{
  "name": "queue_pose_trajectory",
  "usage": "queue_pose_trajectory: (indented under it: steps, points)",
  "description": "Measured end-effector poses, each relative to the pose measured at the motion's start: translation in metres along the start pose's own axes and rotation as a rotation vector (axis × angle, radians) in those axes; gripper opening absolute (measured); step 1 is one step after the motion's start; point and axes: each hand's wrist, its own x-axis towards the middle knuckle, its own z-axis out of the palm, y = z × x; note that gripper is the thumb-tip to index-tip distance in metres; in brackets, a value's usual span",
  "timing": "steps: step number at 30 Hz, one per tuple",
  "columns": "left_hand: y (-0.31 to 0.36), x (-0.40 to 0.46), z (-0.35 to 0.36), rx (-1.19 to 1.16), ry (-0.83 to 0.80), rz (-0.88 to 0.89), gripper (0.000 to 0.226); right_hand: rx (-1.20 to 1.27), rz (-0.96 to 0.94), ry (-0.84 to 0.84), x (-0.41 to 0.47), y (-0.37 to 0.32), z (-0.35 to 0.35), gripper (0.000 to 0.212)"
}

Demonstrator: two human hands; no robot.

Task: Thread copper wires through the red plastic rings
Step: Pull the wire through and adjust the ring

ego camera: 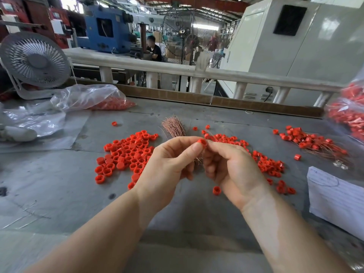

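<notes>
Ring [202, 143], red plastic, one: pinched between my left hand [167, 164] thumb and forefinger, raised above the surface [59, 174]. Right hand [230, 166]: fingertips closed at the ring's edge, probably on a copper wire, too fine to confirm. Step, as I judge: threading. Next: steady feed through the bore. Unthreaded rings [126, 154] lie left; wire bundle [174, 127] behind.

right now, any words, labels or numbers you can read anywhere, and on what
None can be read.
Sheet of paper at the table's right edge: faint handwritten lines, too blurred to read.
White panels on the red machine at the back left: too small to read.
Red ring pinched by both hands: no marking visible.
</notes>
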Motion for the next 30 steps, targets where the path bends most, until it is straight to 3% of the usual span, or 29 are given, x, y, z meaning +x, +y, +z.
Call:
queue_pose_trajectory:
  steps: [15, 23, 30]
  points:
    - [0.001, 0.001, -0.002, -0.105, -0.008, -0.173, 0.015, 0.042, -0.105, -0.079, 0.000, 0.000, -0.002, 0.026]
    - [-0.002, 0.005, -0.005, -0.185, 0.021, -0.135, 0.013, -0.708, -0.468, 0.109, 0.001, 0.007, -0.006, 0.030]
    - [-0.008, 0.006, -0.003, -0.040, 0.114, -0.107, 0.008, -0.698, -0.464, 0.207, 0.004, 0.010, -0.009, 0.029]
